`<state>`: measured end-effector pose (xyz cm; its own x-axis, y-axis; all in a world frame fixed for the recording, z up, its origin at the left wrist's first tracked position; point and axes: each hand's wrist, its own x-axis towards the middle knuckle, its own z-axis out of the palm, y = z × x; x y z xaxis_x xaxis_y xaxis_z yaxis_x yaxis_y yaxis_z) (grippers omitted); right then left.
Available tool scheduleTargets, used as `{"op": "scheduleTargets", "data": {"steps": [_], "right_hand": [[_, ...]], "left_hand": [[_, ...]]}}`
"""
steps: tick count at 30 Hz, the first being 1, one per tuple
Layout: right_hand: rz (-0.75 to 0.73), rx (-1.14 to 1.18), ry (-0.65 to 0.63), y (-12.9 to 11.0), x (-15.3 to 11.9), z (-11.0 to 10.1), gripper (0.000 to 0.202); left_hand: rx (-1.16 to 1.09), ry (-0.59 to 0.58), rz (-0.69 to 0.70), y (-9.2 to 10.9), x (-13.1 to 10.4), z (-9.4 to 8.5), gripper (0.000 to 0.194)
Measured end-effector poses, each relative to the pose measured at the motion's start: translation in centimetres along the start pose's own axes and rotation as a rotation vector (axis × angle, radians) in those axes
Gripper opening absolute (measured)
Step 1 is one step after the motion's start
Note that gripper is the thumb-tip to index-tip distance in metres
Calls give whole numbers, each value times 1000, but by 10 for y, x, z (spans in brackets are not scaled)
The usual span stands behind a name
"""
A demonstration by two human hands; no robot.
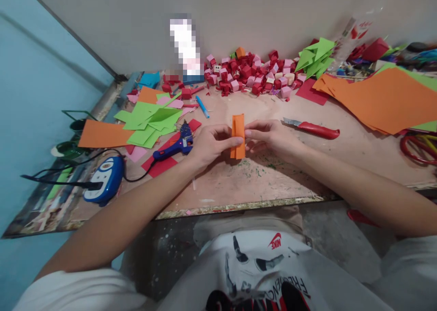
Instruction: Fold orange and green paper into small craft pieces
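Observation:
A small folded strip of orange paper (238, 125) is upright between my two hands, over the wooden tabletop. My left hand (213, 142) pinches it from the left, its thumb lying across the front. From the other side, the fingertips of my right hand (268, 135) are closed at the strip's right edge. Part of the fingers behind the paper is hidden. Close to my left hand lies a blue glue gun (177, 143) on red paper. Beyond my right hand rests a utility knife (312, 128) with a red handle, its blade out.
A heap of red and pink paper cubes (252, 74) lies along the wall. Green paper pieces (150, 122) are stacked at left, orange sheets (382, 97) at right. A blue power strip (105, 179) with a black cord, a blue pen (202, 107) and red-handled scissors (411, 149) are around.

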<state>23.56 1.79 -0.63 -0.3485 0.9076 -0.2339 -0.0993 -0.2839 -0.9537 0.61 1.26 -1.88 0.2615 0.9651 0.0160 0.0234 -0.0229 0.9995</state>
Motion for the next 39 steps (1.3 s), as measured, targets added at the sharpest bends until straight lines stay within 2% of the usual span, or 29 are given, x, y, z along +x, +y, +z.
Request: {"op": "scheduleTargets", "data": {"steps": [4,7,12,17,21,25,27,31,39], "right_hand": [[18,14,-84,1,-2,2,25],[7,12,-155,1,-5,2,38],[-38,-65,-216,-3,-9,2,44],[-62,-94,-114,2,-5,1,36],[-115,-48,1,6,1,-2,27],[-124,-75,61,3,3,-5,21],[-138,-86,64,1,3,-5,20],[-155,-97,52,1,3,-5,21],[-134,-68,58,2,5,-5,21]], "left_hand": [[-32,-39,-12,2,-1,2,56],[-31,-64,-12,2,-2,3,54],[-39,-48,2,1,-1,2,54],[-43,18,85,-1,-1,2,48],[-120,111,101,-5,3,0,41],[-122,172,112,-8,7,-3,39],[-119,162,116,-9,8,-3,38],[-135,81,101,-10,7,-2,50],[-128,63,77,-9,6,-2,46]]}}
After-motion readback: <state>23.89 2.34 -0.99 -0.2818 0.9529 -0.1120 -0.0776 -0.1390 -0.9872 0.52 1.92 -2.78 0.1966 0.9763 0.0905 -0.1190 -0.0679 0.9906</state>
